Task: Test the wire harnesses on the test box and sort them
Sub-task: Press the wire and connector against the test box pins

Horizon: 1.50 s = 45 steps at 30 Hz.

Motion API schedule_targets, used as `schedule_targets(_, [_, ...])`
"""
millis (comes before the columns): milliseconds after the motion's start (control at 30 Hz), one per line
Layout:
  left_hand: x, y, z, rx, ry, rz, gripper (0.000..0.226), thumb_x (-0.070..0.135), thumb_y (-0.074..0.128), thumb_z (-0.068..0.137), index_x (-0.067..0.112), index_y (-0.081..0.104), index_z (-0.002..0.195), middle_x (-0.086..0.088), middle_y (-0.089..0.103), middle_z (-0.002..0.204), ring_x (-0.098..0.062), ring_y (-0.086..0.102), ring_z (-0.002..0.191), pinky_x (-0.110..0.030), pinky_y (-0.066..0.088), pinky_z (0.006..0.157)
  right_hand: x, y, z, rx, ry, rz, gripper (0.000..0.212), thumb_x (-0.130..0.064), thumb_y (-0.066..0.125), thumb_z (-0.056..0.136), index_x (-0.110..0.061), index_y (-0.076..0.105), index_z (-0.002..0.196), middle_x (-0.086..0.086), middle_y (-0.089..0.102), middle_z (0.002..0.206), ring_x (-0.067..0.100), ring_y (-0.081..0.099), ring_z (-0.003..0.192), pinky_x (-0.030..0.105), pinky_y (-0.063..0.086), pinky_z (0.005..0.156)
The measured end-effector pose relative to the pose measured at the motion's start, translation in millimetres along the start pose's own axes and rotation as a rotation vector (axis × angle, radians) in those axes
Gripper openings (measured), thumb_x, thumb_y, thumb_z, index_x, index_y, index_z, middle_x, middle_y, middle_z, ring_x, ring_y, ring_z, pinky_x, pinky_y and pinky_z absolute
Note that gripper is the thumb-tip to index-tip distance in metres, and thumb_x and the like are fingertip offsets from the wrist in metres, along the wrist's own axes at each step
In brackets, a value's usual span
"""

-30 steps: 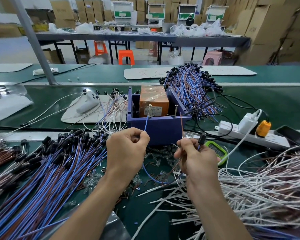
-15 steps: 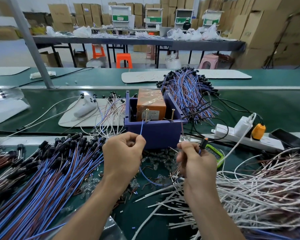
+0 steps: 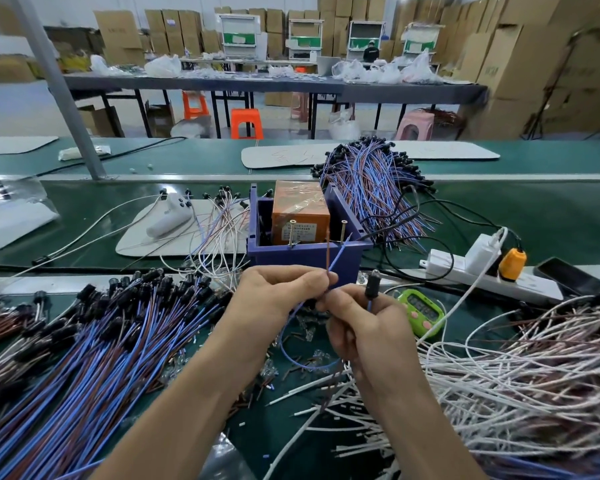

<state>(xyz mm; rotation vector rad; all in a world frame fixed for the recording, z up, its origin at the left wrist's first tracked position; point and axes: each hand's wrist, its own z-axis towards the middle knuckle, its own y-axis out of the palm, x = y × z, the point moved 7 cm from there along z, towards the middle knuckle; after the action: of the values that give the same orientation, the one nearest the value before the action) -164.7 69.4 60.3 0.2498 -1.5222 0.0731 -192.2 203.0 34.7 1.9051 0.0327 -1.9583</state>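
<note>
- Blue-and-brown wire harness with black cylindrical plug: held just before the near wall of the purple plastic test box, free ends rising past its rim near the right brass screw.
- Left hand: pinches both wires.
- Right hand: grips the plug end.
- Flanks: heap of blue-and-brown harnesses left, heap of white wires right; a narrow strip of green bench mat lies between.
</note>
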Motion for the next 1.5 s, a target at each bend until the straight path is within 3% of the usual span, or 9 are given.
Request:
schedule_targets(133, [14.9,2.4,-5.1,-0.051,0.078,0.044,0.011,0.02,0.088,0.071,0.014,0.084,0.08,-0.004,0.077,0.077,-0.013,0.072,0.075,-0.017,0.054,0.071,-3.8,3.2,-4.9,-0.048,0.066,-0.02,0.024,-0.02,0.076,0.089,-0.016,0.074,0.066,0.009,0.057,0.059,0.01,0.044,0.044,0.019,0.032,0.043])
schedule_targets(400, [38.3,-4.8,-13.4,0.133,0.072,0.087,0.006,0.026,0.084,0.077,0.022,0.083,0.073,-0.004,0.073,0.064,-0.01,0.064,0.056,-0.016,0.053,0.057,-34.3,-38.5,-24.3,0.092,0.243,0.07,0.026,0.008,0.044,0.096,0.006,0.069,0.103,0.021,0.069,0.078,0.022,0.061,0.059,0.028,0.052,0.056])
schedule_targets(567, [44.6,26.6,-26.7,-0.037,0.002,-0.015,0.013,0.017,0.075,0.082,0.016,0.083,0.072,-0.011,0.076,0.07,-0.015,0.069,0.057,-0.02,0.057,0.054,-88.6,-107.7,-69.1,0.208,0.098,-0.645,0.043,-0.028,0.047,0.106,-0.019,0.08,0.079,-0.01,0.077,0.08,0.001,0.067,0.074,0.033,0.052,0.069])
schedule_targets(700, [26.9,69.6,-40.8,-0.243,-0.009,0.17,0.012,0.011,0.075,0.086,0.009,0.081,0.076,-0.014,0.075,0.068,-0.016,0.068,0.057,-0.024,0.059,0.057,-119.8,-170.7,-99.1,0.365,0.122,-0.708,0.056,-0.031,0.045,0.109,-0.011,0.077,0.067,0.008,0.067,0.063,0.017,0.05,0.049,0.031,0.038,0.052])
schedule_targets(900, [-24.4,122.8,-71.5,-0.359,0.087,0.73,0.028,0.036,0.073,0.086,0.024,0.075,0.06,0.006,0.069,0.054,-0.001,0.051,0.041,-0.018,0.041,0.045,-115.5,-248.6,-131.1,0.399,0.347,-0.74,0.041,-0.015,0.047,0.106,0.01,0.068,0.08,0.015,0.053,0.057,0.015,0.032,0.038,0.022,0.024,0.036])
schedule_targets(1000, [-40.0,135.6,-81.5,-0.336,0.092,0.81,0.029,0.039,0.072,0.087,0.028,0.073,0.06,0.006,0.068,0.052,-0.009,0.059,0.043,-0.031,0.051,0.052,-106.9,-272.7,-141.0,0.478,0.412,-0.874,0.038,-0.014,0.053,0.101,0.009,0.067,0.074,0.015,0.056,0.054,0.015,0.04,0.036,0.019,0.032,0.038])
schedule_targets(1167, [-50.4,145.8,-91.3,-0.322,0.171,0.936,0.037,0.041,0.076,0.087,0.018,0.068,0.059,0.006,0.059,0.047,-0.006,0.045,0.04,-0.022,0.038,0.045,-99.0,-291.9,-143.8,0.598,0.45,-1.216,0.043,-0.026,0.057,0.094,-0.001,0.072,0.063,0.004,0.068,0.05,0.009,0.063,0.047,0.018,0.046,0.051])
schedule_targets(1333, [-52.6,150.9,-98.8,-0.283,0.211,1.01,0.042,0.047,0.075,0.087,0.019,0.063,0.058,0.009,0.06,0.05,-0.008,0.044,0.039,-0.024,0.038,0.045,-97.7,-287.9,-149.4,0.794,0.331,-1.371,0.021,-0.022,0.066,0.084,-0.004,0.07,0.077,0.008,0.068,0.061,0.026,0.066,0.062,0.038,0.059,0.061])
schedule_targets(1500, [-53.2,153.6,-102.7,-0.24,0.249,1.071,0.046,0.051,0.075,0.086,0.025,0.056,0.053,0.017,0.059,0.055,-0.008,0.046,0.042,-0.027,0.038,0.049,-104.6,-286.6,-162.9,1.038,0.133,-1.348,0.014,-0.01,0.064,0.087,-0.02,0.054,0.088,-0.001,0.053,0.066,0.022,0.048,0.058,0.033,0.038,0.059])
